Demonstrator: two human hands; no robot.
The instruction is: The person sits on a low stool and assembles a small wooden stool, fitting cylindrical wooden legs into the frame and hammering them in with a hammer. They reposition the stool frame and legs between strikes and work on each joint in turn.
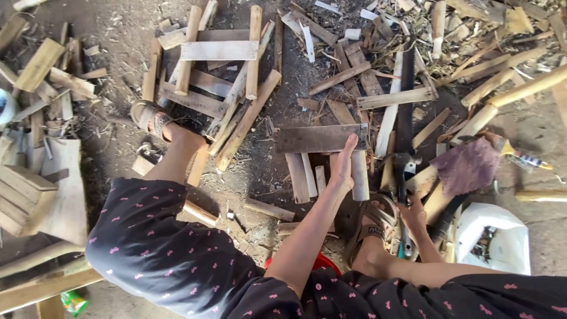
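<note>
Bamboo offcuts and split slats litter the dirt floor around a seated person in dark, pink-dotted clothing. The left hand is closed around a short pale bamboo cylinder, standing it upright, with a flat dark rectangular metal plate lying just beyond and touching the cylinder's top end. To the right of the cylinder, the right hand grips the handle of a long dark saw, whose blade runs away from the person across the scraps. A white plastic bag lies right of the saw handle. Several split strips already lie left of the cylinder; the held piece looks whole and uncut, so I judge the work partway along.
</note>
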